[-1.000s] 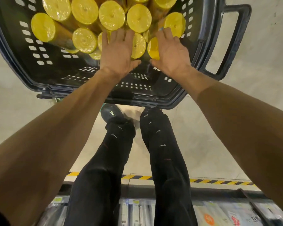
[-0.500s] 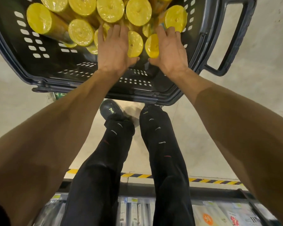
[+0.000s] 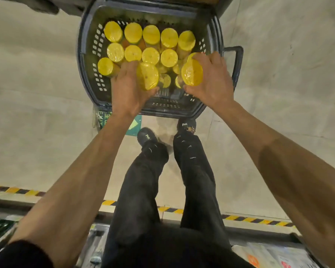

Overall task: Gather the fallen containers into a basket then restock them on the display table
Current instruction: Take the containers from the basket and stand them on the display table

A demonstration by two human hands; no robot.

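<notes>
Rows of standing containers [image 3: 114,52] with yellow lids fill the far part of the dark basket [image 3: 81,55], beyond and to the left of the left grip [image 3: 128,91]. The left grip is curled round a first container [image 3: 147,76], thumb under its near edge. It holds the container tilted, lid towards the camera, over the basket's near half. Between the two grips a few more lie lower in the basket, partly hidden. The right grip [image 3: 211,82] clasps a second container [image 3: 192,72] in the same manner, fingers over the lid's far rim, near the first but apart from it. Just right of this grip the basket's handle [image 3: 238,60] sticks out. The basket rests on the pale floor [image 3: 37,93].
</notes>
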